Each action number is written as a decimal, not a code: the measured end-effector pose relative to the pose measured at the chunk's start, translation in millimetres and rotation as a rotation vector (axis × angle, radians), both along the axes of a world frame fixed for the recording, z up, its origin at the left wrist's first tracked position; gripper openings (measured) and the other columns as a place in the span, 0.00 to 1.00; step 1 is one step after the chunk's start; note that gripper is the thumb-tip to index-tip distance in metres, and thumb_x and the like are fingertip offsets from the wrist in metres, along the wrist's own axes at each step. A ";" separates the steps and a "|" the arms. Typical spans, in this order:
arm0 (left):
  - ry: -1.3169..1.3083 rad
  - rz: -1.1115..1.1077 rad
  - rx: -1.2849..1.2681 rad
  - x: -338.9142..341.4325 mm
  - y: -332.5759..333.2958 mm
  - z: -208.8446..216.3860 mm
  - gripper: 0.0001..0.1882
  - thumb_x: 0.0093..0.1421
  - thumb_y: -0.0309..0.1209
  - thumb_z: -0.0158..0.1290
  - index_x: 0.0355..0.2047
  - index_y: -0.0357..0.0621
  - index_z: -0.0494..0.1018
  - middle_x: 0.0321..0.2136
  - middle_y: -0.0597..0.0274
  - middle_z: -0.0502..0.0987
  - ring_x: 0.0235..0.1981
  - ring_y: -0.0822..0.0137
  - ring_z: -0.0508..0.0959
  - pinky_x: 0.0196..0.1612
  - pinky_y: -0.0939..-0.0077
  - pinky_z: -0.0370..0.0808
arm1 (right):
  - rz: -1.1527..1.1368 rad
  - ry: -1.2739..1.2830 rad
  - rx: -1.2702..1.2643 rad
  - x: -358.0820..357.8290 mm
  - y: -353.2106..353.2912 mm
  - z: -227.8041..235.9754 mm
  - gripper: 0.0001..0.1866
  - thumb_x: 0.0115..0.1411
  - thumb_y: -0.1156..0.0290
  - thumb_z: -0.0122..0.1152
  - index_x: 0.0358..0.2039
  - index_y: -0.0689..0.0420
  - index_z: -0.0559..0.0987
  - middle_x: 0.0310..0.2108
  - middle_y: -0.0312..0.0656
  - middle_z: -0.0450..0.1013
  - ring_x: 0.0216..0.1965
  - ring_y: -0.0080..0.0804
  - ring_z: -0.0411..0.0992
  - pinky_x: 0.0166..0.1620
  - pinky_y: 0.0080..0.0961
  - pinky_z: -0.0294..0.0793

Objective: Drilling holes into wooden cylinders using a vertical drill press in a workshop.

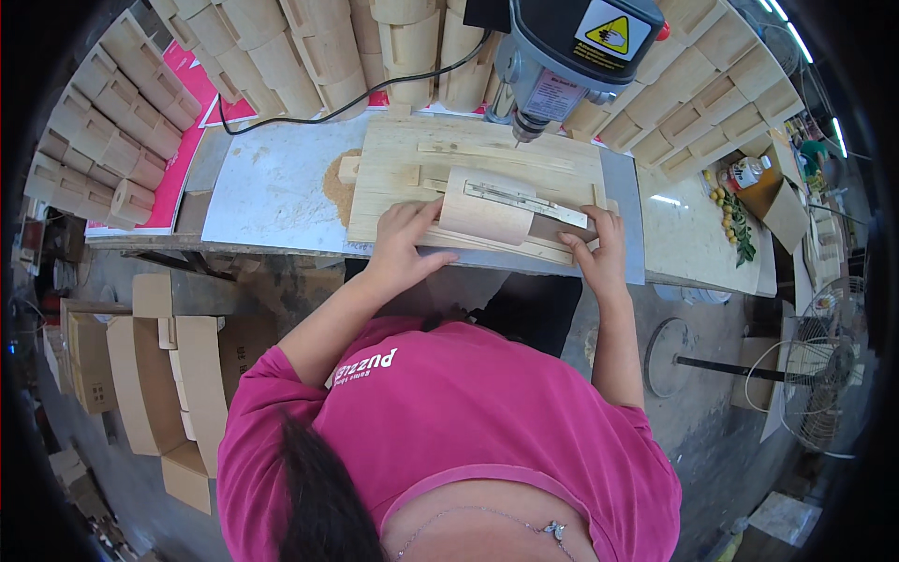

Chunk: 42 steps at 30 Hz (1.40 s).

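- The counter (670,244) runs across the view and carries everything worked on here.
- Stacked wooden cylinders (323,47) stand in rows along its back, many with a recess cut in the side.
- A plywood baseboard (389,164) lies on the counter in front of the person, with wooden rails fixed or laid on it; which, I cannot tell.
- A drill press (552,70) rises behind the board, its head overhanging the far part.
- One wooden cylinder (482,228) lies on its side on the baseboard, between the two hands and nearer the person than the drill. The step in hand looks like seating or lining it up.
- The left hand (401,242) is at its left end, fingers reaching behind that end, thumb spread well apart from them.
- The right hand (607,262) curls round the right end of a dark flat piece (552,228); whether its fingers clamp it, I cannot tell.
- A narrow pale strip (524,199) lies lengthwise along the cylinder's top.
- The drill bit (517,144) points down, apart from the cylinder; drilling would call for a steady cylinder beneath it, fingers clear.
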<state>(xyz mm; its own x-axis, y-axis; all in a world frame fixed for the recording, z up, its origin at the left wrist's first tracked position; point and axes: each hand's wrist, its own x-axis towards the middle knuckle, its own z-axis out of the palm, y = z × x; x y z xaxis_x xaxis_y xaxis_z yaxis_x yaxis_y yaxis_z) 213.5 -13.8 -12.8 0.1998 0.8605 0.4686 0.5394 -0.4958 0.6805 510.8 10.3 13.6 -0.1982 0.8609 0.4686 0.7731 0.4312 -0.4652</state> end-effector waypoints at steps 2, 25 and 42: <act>0.163 0.077 0.087 4.5 0.9 -3.6 0.34 0.36 0.37 0.64 0.45 0.36 0.67 0.35 0.53 0.71 0.40 0.53 0.69 0.44 0.64 0.64 | -0.042 -0.020 -0.007 -0.8 1.5 -1.3 0.22 0.42 0.69 0.67 0.39 0.57 0.71 0.33 0.44 0.70 0.38 0.44 0.64 0.41 0.33 0.64; 0.155 0.097 0.062 5.0 77.2 -24.0 0.27 0.35 0.42 0.63 0.38 0.49 0.75 0.24 0.68 0.72 0.33 0.65 0.70 0.42 0.68 0.57 | -0.022 0.196 -0.340 -4.1 68.0 25.3 0.23 0.47 0.72 0.65 0.44 0.59 0.71 0.35 0.41 0.70 0.27 0.26 0.69 0.30 0.20 0.68; 0.236 0.025 -0.033 -8.4 81.6 -27.8 0.27 0.39 0.43 0.61 0.41 0.49 0.73 0.26 0.66 0.71 0.33 0.63 0.70 0.40 0.69 0.57 | 0.128 0.483 0.392 -24.1 145.9 183.4 0.13 0.59 0.64 0.50 0.33 0.61 0.74 0.20 0.43 0.67 0.22 0.26 0.65 0.29 0.21 0.65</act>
